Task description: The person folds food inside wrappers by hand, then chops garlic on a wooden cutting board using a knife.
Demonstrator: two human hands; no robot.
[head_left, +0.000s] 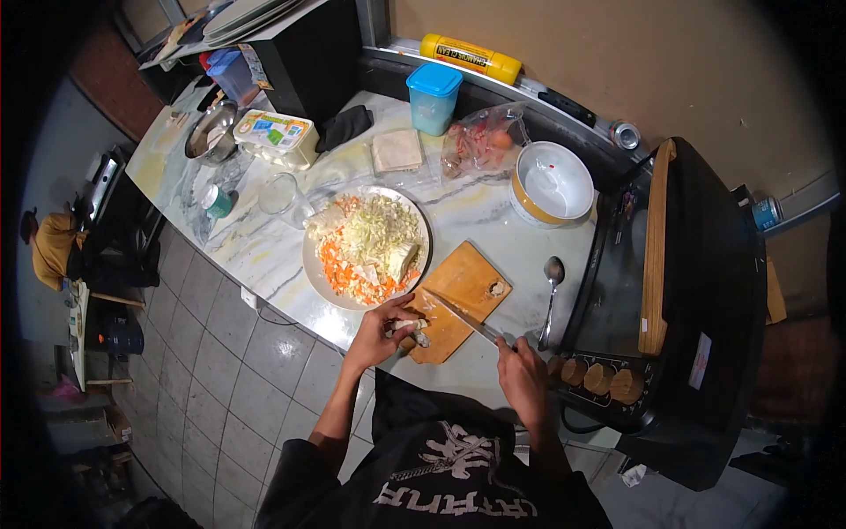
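Gripping a small pale piece at the edge of the cutting board, you had your left hand curled round it; your right hand was closed on the knife, blade over the board. Much of the cutting looked done: shredded vegetables lay heaped on the plate. That piece and a pale chunk on the heap seemed left.

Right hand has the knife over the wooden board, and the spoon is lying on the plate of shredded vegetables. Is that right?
Not quite: the spoon isn't on the plate. The head view shows it on the countertop, between the wooden board and the oven. The right hand does hold the knife over the board.
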